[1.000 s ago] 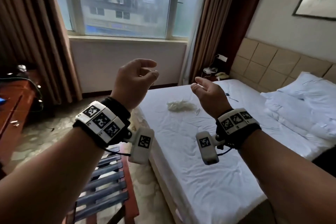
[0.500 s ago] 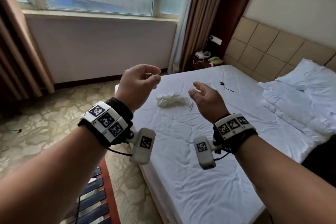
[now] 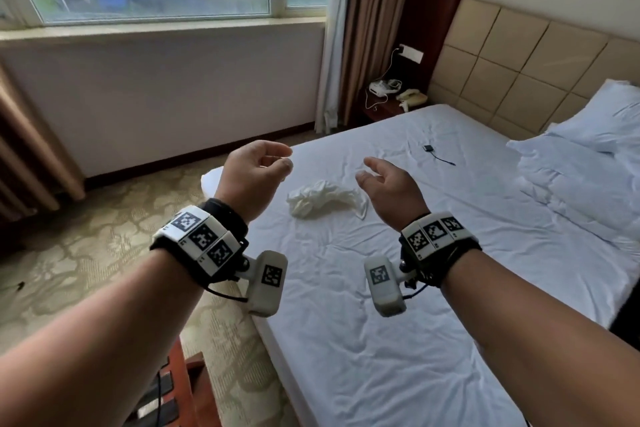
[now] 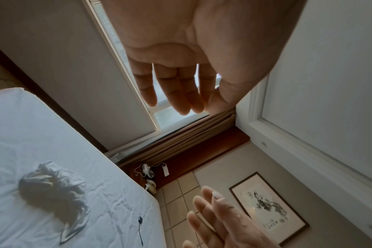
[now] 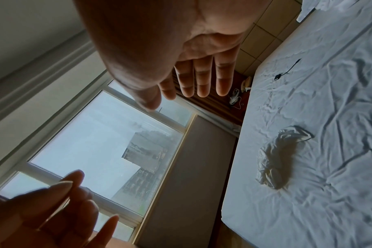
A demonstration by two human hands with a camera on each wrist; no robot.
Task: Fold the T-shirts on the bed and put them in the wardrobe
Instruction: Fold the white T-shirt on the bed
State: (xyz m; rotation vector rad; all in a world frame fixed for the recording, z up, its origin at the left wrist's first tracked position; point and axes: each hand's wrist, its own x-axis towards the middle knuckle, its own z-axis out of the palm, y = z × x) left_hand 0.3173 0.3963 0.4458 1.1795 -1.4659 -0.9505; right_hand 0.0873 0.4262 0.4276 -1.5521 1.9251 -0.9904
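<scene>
Hanging in the air over the near side of the bed, both hands hold nothing. The left hand has its fingers loosely bent, with the thumb close to the fingertips. The right hand is open and relaxed, its fingers almost straight. The two hands are a little apart, side by side.

Just past them, a white T-shirt lies on the white sheet in a crumpled heap. Neither hand touches it.

The shirt looks thin, soft and very light. It probably will not break or slip, but it will flop and bunch up. It is the same color as the sheet, so its edges are hard to spot. A good plan is to pinch it at the two shoulders, one in each hand, lift it, and let it hang open before laying it flat.

Farther off lie a small black cable and the pillows. No wardrobe shows.
</scene>
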